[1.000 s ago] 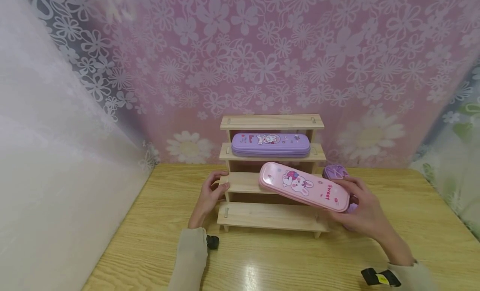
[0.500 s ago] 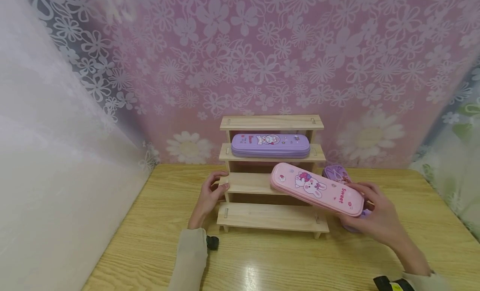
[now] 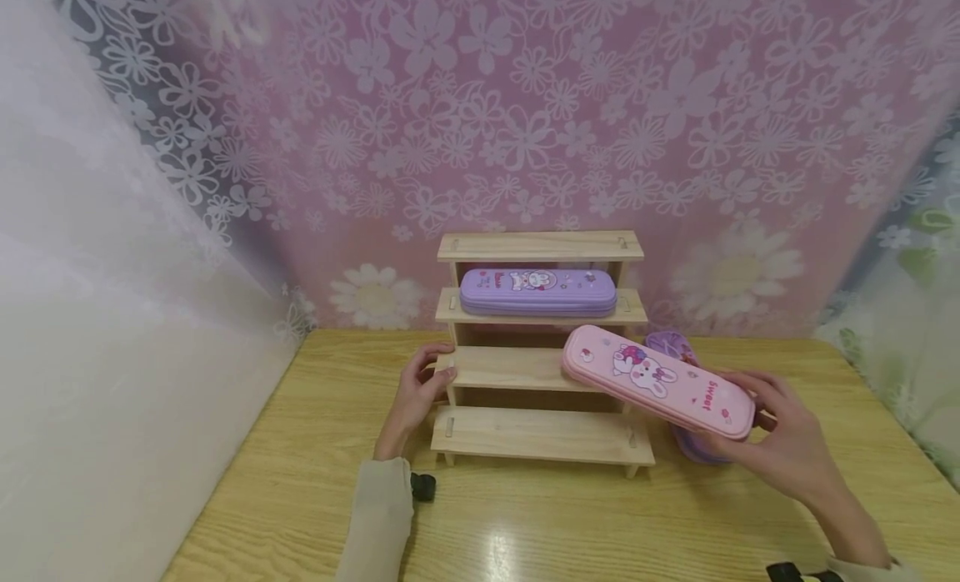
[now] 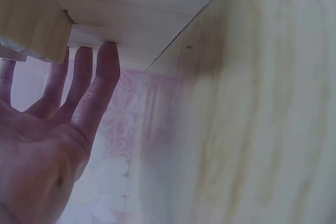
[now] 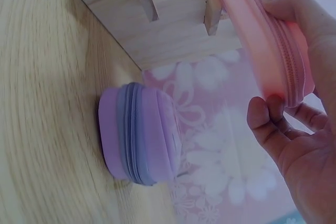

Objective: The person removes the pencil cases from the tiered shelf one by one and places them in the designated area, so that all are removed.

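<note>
A pink pencil case with a rabbit and the word "Sweet" is pinched at its right end by my right hand. It slants in the air in front of the right side of a stepped wooden shelf. Fingers and thumb of my left hand grip the left end of the shelf's second tier from the bottom. One purple pencil case lies flat on the second tier from the top. Another purple pencil case rests on the table right of the shelf, partly hidden by the pink one in the head view.
The wood-grain table ends at a pink floral curtain behind the shelf. A whitish sheet borders it on the left, and a floral sheet on the right.
My right hand has moved right and slightly down, carrying the pink pencil case away from the middle of the shelf. The left hand keeps its hold on the shelf.
</note>
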A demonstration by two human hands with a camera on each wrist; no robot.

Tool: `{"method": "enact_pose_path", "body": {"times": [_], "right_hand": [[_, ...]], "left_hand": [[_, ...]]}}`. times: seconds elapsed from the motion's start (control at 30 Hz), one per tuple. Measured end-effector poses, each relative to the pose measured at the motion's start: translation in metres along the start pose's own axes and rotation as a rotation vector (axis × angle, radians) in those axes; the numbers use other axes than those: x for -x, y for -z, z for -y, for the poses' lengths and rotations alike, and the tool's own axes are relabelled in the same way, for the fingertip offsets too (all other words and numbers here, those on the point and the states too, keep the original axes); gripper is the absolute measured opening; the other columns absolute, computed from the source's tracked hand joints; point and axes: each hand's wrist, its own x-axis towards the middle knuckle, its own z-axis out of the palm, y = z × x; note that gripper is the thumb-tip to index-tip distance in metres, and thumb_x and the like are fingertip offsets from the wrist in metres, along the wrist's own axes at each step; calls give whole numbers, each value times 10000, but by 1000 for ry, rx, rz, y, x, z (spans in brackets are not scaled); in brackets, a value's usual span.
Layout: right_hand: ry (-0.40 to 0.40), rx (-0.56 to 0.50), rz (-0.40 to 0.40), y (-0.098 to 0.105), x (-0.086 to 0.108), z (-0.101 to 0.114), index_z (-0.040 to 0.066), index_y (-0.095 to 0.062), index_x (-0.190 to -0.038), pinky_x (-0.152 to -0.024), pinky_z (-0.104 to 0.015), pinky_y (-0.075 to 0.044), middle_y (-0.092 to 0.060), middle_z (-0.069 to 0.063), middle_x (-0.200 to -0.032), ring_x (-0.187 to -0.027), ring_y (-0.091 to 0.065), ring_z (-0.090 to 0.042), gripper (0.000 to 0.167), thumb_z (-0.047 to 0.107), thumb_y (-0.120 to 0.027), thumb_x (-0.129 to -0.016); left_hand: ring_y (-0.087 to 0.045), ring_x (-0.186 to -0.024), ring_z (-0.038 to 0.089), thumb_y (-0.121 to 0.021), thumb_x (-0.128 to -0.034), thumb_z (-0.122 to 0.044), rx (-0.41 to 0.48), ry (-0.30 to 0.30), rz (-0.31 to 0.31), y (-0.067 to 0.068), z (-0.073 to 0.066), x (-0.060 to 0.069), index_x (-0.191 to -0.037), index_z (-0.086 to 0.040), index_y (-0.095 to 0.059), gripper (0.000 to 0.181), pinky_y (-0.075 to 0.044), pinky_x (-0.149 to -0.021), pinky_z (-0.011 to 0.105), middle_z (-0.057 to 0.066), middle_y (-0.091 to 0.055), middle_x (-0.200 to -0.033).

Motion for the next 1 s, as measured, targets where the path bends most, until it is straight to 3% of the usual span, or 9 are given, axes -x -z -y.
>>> {"method": "enact_pose_path", "body": {"times": [0.27,0.57,0.77,1.0], "right_hand": [[-10,3,-36,8,8,-7,19,-657,-1276,-690,-4,-435,-475,230,-1239,-911,-480,50,776,-94,-943,-563],[-47,-17,-60,23,16,-15,1,-642,-1280,-748,23,-436,-515,203,-1229,-809,-482,21,796,-144,-920,-549],[-84,2,-86,32,21,-20,11,-646,-1268,-708,21,-436,-529,200,-1192,-865,-479,46,782,-134,-927,-553],[-105,30,-127,42,28,-25,-16,-624,-1279,-659,11,-431,-514,246,-1184,-859,-491,94,784,-177,-898,-562]], "left_hand": [[-621,-939,180,-641,-992,-125,15,5,-6,-3,-1,1,-1314,-90,-594,328,-604,-748,306,135,-580,-1269],[-623,-981,225,-647,-981,-123,25,27,-20,-6,-3,1,-1337,-26,-566,378,-599,-776,315,160,-576,-1258],[-639,-952,217,-661,-991,-214,-55,63,-9,-2,-3,0,-1328,-161,-597,348,-599,-772,355,142,-587,-1300],[-674,-971,246,-682,-996,-331,-73,140,56,7,-16,-1,-1315,-254,-602,338,-637,-731,522,110,-526,-1408]]}}
